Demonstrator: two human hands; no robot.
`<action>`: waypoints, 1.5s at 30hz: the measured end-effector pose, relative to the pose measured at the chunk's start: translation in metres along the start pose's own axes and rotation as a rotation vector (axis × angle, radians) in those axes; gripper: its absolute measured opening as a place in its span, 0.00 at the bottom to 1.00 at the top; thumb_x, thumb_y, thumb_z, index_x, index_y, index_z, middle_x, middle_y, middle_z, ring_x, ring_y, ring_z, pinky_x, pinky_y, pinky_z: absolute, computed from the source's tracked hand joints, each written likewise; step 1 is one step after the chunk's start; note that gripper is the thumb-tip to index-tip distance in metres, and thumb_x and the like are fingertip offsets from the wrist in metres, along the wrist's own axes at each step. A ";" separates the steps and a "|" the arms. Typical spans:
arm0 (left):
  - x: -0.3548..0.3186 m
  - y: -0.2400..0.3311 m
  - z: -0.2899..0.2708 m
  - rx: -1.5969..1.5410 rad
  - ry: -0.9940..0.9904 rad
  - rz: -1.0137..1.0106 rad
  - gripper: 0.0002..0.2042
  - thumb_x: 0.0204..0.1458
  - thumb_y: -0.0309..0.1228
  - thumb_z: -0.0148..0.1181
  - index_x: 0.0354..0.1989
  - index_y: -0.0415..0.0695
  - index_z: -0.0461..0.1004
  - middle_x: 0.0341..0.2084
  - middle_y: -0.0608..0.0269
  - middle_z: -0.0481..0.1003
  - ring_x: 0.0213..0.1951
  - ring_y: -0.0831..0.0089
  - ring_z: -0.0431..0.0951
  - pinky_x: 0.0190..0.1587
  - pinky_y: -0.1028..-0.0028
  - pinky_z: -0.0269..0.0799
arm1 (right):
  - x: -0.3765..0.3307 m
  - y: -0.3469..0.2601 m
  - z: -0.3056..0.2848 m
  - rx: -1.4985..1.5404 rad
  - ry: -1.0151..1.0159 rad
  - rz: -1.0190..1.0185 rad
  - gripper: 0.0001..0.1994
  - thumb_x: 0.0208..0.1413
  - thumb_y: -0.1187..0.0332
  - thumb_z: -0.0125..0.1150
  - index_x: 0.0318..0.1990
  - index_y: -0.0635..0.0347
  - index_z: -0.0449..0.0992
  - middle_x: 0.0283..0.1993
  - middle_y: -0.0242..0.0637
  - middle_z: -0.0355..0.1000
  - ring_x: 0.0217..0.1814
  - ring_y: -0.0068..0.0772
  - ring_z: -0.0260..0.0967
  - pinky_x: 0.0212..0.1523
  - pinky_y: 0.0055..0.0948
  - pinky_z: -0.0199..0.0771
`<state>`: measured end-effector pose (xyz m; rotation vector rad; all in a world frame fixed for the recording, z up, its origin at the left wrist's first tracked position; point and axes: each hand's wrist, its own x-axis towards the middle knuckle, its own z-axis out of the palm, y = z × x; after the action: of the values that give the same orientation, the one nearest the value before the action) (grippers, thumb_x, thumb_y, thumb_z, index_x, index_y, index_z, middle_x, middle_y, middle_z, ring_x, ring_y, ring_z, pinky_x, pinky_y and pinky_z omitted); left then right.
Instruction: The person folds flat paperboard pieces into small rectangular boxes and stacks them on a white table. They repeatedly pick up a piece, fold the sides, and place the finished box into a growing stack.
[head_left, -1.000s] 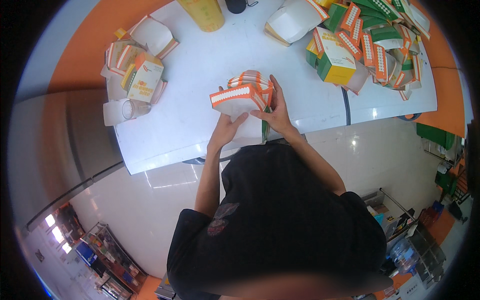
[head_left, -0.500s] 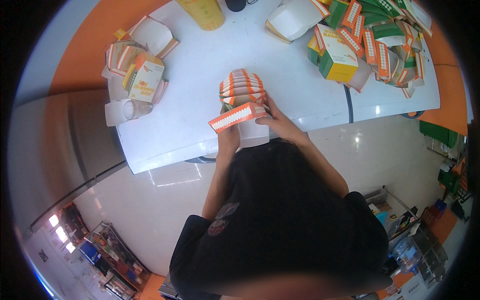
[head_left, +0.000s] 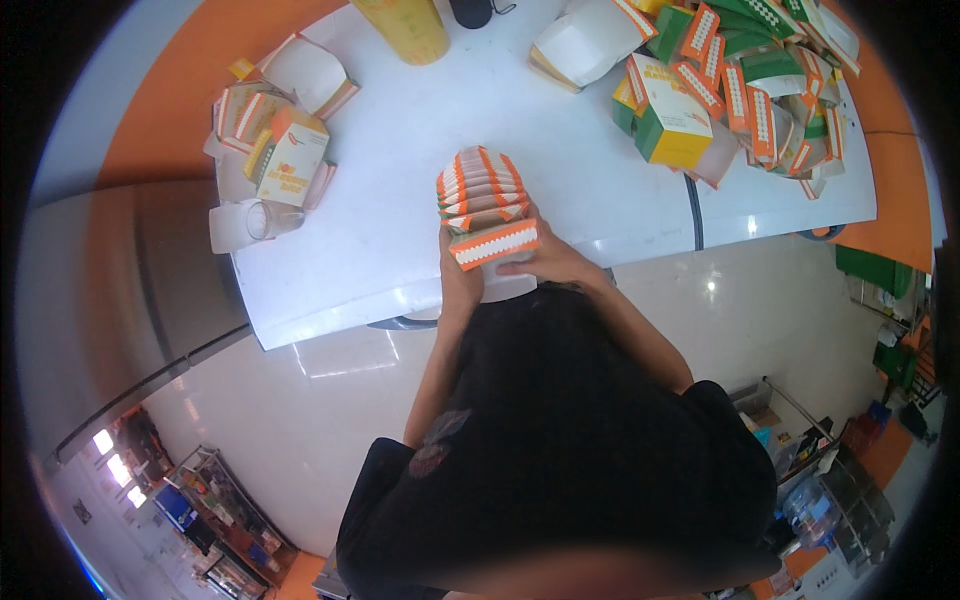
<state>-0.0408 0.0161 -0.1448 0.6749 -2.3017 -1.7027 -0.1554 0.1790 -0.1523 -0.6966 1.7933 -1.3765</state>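
Both hands, left (head_left: 458, 278) and right (head_left: 545, 262), grip a stack of flat cartons (head_left: 482, 200) at the near edge of the white table (head_left: 400, 150).

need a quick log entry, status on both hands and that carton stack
Left hand and right hand both closed on stack of flat cartons. Stack stands at near edge of white table. Nothing blocking the hands.

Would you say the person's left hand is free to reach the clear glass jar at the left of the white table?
Probably not at once: the left hand is pressed against the stack of folded cartons, as is the right hand. The bare table between it and the jar leaves the way open.
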 end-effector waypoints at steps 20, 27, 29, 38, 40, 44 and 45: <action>0.038 0.034 -0.030 -0.266 -0.195 0.198 0.56 0.48 0.75 0.55 0.75 0.42 0.51 0.64 0.48 0.63 0.65 0.56 0.66 0.68 0.62 0.60 | 0.019 -0.011 -0.001 0.424 0.227 -0.334 0.37 0.67 0.41 0.53 0.73 0.57 0.58 0.47 0.33 0.72 0.36 0.21 0.68 0.37 0.24 0.71; 0.045 0.039 0.011 -0.048 0.332 0.347 0.25 0.70 0.47 0.49 0.31 0.36 0.77 0.21 0.62 0.66 0.26 0.72 0.65 0.30 0.68 0.61 | 0.012 -0.024 0.011 -0.045 0.608 -0.367 0.19 0.74 0.55 0.45 0.49 0.65 0.73 0.29 0.36 0.71 0.29 0.24 0.68 0.31 0.28 0.69; 0.045 0.041 0.014 -0.010 0.353 0.287 0.25 0.71 0.45 0.47 0.26 0.36 0.71 0.20 0.64 0.64 0.26 0.74 0.64 0.30 0.71 0.61 | 0.011 -0.030 0.006 -0.007 0.567 -0.354 0.18 0.74 0.57 0.46 0.49 0.66 0.73 0.29 0.38 0.72 0.29 0.26 0.69 0.32 0.29 0.70; 0.045 0.074 0.000 0.100 0.199 0.286 0.16 0.64 0.34 0.59 0.28 0.35 0.74 0.22 0.56 0.68 0.24 0.65 0.68 0.30 0.67 0.64 | 0.025 -0.035 -0.004 0.020 0.563 -0.408 0.17 0.72 0.59 0.52 0.35 0.66 0.72 0.26 0.34 0.67 0.26 0.22 0.62 0.28 0.26 0.65; 0.051 0.080 -0.011 0.076 0.087 0.317 0.17 0.64 0.34 0.59 0.26 0.34 0.72 0.21 0.55 0.68 0.24 0.65 0.67 0.29 0.67 0.64 | 0.027 -0.035 -0.004 0.015 0.575 -0.422 0.17 0.72 0.61 0.52 0.33 0.65 0.71 0.25 0.33 0.67 0.25 0.21 0.61 0.26 0.26 0.63; 0.052 0.088 -0.014 0.133 0.086 0.275 0.19 0.65 0.34 0.57 0.23 0.34 0.67 0.18 0.53 0.65 0.21 0.64 0.64 0.26 0.66 0.62 | 0.032 -0.035 -0.004 0.059 0.595 -0.489 0.17 0.71 0.63 0.53 0.30 0.65 0.71 0.21 0.32 0.64 0.23 0.21 0.58 0.24 0.28 0.61; 0.051 0.088 -0.013 0.149 0.090 0.260 0.19 0.66 0.35 0.55 0.24 0.34 0.68 0.17 0.54 0.64 0.21 0.66 0.63 0.27 0.66 0.61 | 0.034 -0.036 -0.004 0.073 0.611 -0.469 0.17 0.70 0.64 0.53 0.29 0.65 0.71 0.19 0.32 0.63 0.22 0.22 0.58 0.23 0.29 0.61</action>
<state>-0.1014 0.0014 -0.0630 0.4435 -2.3501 -1.3708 -0.1788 0.1449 -0.1253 -0.7377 2.1031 -2.1344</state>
